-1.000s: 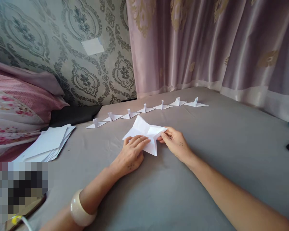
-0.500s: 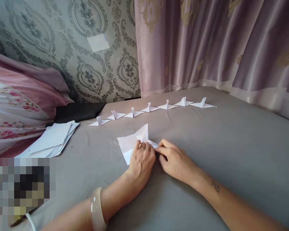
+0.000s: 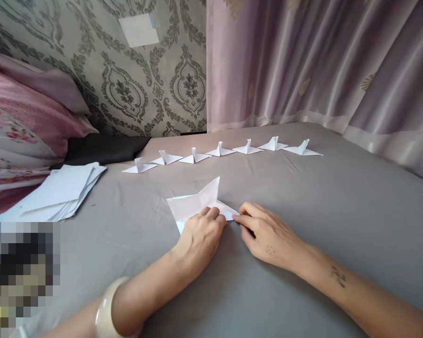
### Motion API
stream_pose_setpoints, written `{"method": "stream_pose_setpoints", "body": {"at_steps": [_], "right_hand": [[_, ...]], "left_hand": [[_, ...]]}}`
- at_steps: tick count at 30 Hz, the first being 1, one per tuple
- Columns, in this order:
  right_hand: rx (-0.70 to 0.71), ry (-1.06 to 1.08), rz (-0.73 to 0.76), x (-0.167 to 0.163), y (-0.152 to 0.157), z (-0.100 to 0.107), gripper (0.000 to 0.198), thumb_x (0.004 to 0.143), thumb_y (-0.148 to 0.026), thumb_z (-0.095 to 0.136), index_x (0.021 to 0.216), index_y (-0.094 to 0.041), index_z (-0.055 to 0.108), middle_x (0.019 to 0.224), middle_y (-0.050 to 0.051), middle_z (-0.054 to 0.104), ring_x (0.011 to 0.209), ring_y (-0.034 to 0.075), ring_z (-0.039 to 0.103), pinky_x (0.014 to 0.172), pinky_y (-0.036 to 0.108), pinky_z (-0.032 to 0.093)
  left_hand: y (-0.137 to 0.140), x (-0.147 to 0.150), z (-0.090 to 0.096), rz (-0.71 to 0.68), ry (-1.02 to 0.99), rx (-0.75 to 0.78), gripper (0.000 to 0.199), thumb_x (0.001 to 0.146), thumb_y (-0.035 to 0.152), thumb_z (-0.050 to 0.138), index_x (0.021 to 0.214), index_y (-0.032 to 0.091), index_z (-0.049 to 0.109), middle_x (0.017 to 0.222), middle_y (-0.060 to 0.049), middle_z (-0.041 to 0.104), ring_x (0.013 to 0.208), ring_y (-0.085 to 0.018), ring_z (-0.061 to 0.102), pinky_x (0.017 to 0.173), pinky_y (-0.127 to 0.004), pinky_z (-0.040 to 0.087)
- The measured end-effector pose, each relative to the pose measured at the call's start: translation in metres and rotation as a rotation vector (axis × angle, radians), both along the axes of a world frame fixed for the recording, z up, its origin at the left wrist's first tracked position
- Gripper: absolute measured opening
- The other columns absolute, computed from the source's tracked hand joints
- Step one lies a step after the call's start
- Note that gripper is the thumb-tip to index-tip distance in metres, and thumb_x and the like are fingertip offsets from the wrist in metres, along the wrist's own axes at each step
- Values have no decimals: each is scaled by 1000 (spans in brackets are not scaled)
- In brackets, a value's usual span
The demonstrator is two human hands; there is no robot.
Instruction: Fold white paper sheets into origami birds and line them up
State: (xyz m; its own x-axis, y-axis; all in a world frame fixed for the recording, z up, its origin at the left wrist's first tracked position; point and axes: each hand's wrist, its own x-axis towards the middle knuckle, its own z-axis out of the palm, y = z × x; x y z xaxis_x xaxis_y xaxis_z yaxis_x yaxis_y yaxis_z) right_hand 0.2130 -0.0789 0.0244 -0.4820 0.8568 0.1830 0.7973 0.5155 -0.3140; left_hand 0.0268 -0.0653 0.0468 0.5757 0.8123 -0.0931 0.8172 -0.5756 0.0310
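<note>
A partly folded sheet of white paper point(image 3: 193, 204) lies on the grey cloth surface, with one pointed flap standing up and a narrow point reaching right. My left hand point(image 3: 204, 234) presses on its near edge with curled fingers, covering part of the paper. At the right tip, my right hand point(image 3: 264, 230) pinches the paper's corner between thumb and fingers. Beyond both hands stands a row of several folded white paper figures point(image 3: 248, 147), each with a flat base and an upright middle.
A stack of white paper sheets point(image 3: 56, 190) lies at the left, by a black item point(image 3: 105, 148) and pink floral fabric point(image 3: 14, 126). A pixelated patch point(image 3: 21, 277) hides the lower left. Purple curtains point(image 3: 285, 61) hang behind the grey surface point(image 3: 338, 202).
My right hand has moved slightly right along the paper to its tip, apart from my left hand. More of the right point shows. The whole view has tilted a little downward.
</note>
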Motion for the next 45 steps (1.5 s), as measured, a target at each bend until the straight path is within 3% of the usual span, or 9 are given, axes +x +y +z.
{"method": "stream_pose_setpoints", "body": {"at_steps": [5, 11, 28, 39, 45], "right_hand": [[-55, 139, -110, 3, 3, -4, 24, 89, -16, 47, 99, -23, 68, 88, 2, 58, 75, 14, 55, 65, 27, 42], [-175, 261, -205, 2, 12, -8, 17, 90, -23, 51, 87, -26, 67, 86, -2, 60, 72, 11, 57, 65, 25, 42], [-190, 170, -233, -1, 19, -8, 21, 93, -25, 43, 83, -24, 62, 79, -1, 56, 62, 11, 51, 56, 25, 36], [-326, 258, -319, -2, 31, -4, 19, 81, -27, 53, 65, -24, 62, 72, -2, 59, 54, 10, 52, 48, 23, 35], [-276, 217, -315, -4, 32, -7, 17, 80, -24, 53, 65, -23, 60, 71, -2, 60, 55, 10, 52, 50, 23, 35]], "left_hand": [[11, 0, 11, -5, 2, -33, 22, 93, 12, 39, 87, 15, 60, 86, -6, 62, 77, -19, 58, 57, -26, 39], [20, 0, 13, -24, -35, 6, 22, 93, 14, 41, 80, 17, 59, 79, -4, 61, 71, -17, 57, 57, -27, 35], [33, -4, 6, -63, -105, 52, 25, 95, 18, 43, 75, 16, 57, 70, -2, 58, 62, -14, 54, 55, -26, 33], [35, -8, -1, -82, -93, 122, 32, 97, 25, 39, 70, 17, 55, 63, -1, 53, 55, -14, 49, 51, -27, 28], [38, -7, -3, -79, -89, 116, 29, 96, 24, 42, 70, 18, 55, 66, -1, 55, 57, -14, 51, 50, -28, 28]]}}
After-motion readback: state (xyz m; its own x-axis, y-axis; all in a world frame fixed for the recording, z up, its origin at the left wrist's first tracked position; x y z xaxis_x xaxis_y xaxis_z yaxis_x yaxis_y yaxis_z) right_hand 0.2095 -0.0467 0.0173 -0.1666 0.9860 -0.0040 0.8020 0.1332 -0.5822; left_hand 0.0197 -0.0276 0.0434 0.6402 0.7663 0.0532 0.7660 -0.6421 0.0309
